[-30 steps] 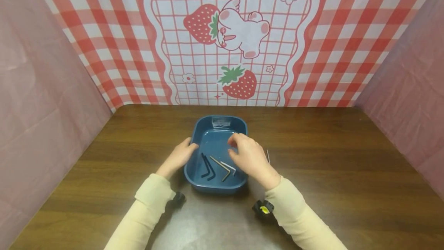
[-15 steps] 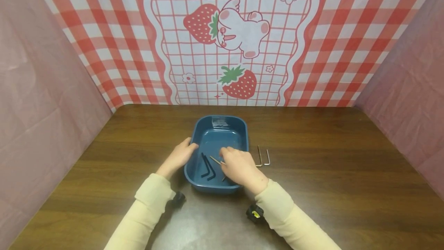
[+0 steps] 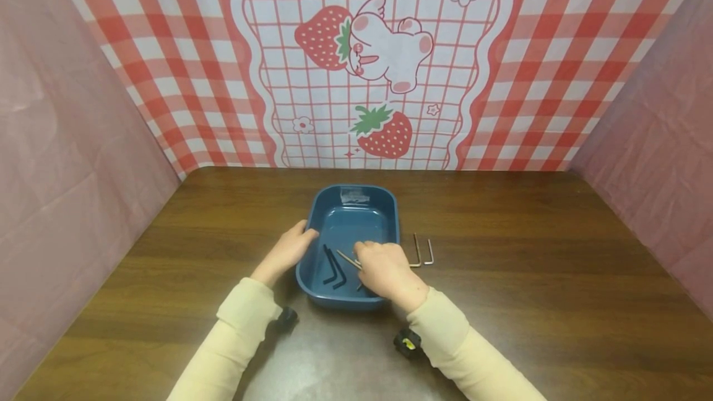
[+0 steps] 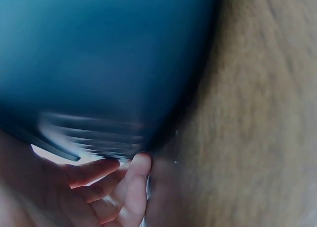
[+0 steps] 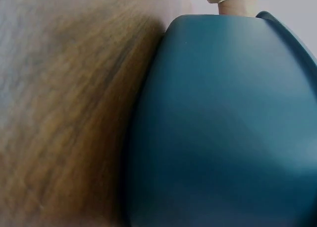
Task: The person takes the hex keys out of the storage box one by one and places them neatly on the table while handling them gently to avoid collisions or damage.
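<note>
A blue tray [image 3: 346, 198] stands on the dark wooden table [image 3: 529, 265]. My left hand [image 3: 286, 251] holds its left rim, thumb on top; the left wrist view shows its fingers [image 4: 130, 187] against the tray's outer wall [image 4: 99, 63]. My right hand [image 3: 383, 270] is inside the tray, fingers curled down onto a light metal hex key [image 3: 348, 258] whose far end sticks out from under them. Two black hex keys [image 3: 333, 268] lie to its left on the tray floor. The right wrist view shows only the tray's outer wall [image 5: 223, 128].
Two silver hex keys [image 3: 422, 251] lie side by side on the table just right of the tray. Pink sheets close off both sides, and a red checked strawberry cloth [image 3: 367, 60] hangs at the back. Bare tabletop [image 5: 64, 113] surrounds the tray.
My right hand has come back from the tray's right edge, uncovering two silver keys on the table, and dropped onto the keys in the tray. The left hand has stayed put.
</note>
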Demonstrator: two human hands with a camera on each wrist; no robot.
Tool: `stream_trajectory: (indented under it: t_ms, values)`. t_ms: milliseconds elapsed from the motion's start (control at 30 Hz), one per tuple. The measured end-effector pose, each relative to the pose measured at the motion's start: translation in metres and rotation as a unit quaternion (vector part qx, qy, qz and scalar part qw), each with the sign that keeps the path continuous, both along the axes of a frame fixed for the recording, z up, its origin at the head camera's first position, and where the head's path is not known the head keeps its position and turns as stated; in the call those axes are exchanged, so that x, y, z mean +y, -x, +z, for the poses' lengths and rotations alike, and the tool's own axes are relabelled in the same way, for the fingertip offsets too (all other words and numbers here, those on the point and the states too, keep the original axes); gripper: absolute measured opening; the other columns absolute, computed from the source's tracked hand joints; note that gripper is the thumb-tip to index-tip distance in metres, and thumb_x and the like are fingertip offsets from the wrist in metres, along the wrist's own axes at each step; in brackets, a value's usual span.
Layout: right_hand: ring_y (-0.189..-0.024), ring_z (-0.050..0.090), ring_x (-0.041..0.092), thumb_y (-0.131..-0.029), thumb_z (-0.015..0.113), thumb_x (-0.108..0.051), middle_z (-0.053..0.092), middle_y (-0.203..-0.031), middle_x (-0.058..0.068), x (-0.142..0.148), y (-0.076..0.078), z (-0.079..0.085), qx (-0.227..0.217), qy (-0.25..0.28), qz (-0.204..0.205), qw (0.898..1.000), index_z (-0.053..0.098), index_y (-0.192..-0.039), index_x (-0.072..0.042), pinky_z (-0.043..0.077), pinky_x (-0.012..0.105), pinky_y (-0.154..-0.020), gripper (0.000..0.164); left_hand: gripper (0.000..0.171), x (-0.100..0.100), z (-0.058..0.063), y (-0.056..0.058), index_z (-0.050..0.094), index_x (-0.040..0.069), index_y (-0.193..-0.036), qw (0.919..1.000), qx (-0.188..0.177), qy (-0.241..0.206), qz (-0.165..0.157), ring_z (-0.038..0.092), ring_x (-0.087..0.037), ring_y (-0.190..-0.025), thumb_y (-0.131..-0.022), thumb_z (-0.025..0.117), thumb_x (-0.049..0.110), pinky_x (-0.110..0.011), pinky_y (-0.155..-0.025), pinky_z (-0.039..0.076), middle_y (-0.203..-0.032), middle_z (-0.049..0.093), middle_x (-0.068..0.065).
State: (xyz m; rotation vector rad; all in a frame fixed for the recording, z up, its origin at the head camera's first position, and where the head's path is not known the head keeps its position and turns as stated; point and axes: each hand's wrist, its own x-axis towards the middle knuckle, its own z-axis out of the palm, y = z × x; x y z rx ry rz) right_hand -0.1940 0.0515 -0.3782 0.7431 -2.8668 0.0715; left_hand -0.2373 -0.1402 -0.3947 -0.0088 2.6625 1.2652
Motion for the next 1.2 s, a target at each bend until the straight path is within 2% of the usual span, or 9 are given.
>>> stream_trajectory:
  t_ms: [400,900,1067,1200]
  values:
    - [-0.055,0.056,0.019,-0.069,0.065,-0.011,0.059,-0.064,0.001,-0.0012,0.0014,-0.0006,-0.009,-0.014,-0.001,1.000,0.056,-0.070,-0.012,0.040,0.033,-0.044,0.009,0.054,-0.0011,-0.0003,-0.0002,0.037,0.001,-0.135,1.0000,0.000,0.000,0.000,0.043,-0.036,-0.123,-0.091,0.036,0.031,-0.050,-0.100,0.035,-0.135,0.043,-0.020]
    - [-0.048,0.047,0.015,-0.066,0.068,-0.011,0.054,-0.057,0.000,-0.0007,0.0021,0.0001,-0.024,-0.031,0.000,0.999,0.055,-0.062,-0.014,0.037,0.031,-0.041,0.014,0.054,-0.0003,-0.0008,0.0000,0.036,0.001,-0.136,1.0000,-0.005,-0.006,-0.003,0.041,-0.036,-0.125,-0.092,0.036,0.032,-0.051,-0.101,0.033,-0.137,0.042,-0.020]
    - [-0.046,0.044,0.014,-0.067,0.069,-0.012,0.051,-0.054,0.000,-0.0009,0.0021,0.0005,-0.029,-0.033,-0.005,0.999,0.052,-0.057,-0.014,0.036,0.031,-0.040,0.019,0.053,0.0000,-0.0011,-0.0001,0.037,0.001,-0.135,1.0000,-0.002,-0.006,-0.004,0.041,-0.036,-0.125,-0.091,0.036,0.032,-0.051,-0.101,0.033,-0.136,0.043,-0.020]
    - [-0.047,0.044,0.014,-0.068,0.066,-0.008,0.052,-0.055,0.000,-0.0012,0.0014,0.0009,-0.036,-0.031,-0.007,0.999,0.053,-0.058,-0.014,0.037,0.031,-0.040,0.017,0.053,-0.0002,-0.0009,-0.0006,0.038,0.001,-0.134,1.0000,0.002,-0.005,-0.004,0.043,-0.035,-0.123,-0.091,0.036,0.032,-0.050,-0.101,0.034,-0.135,0.044,-0.020]
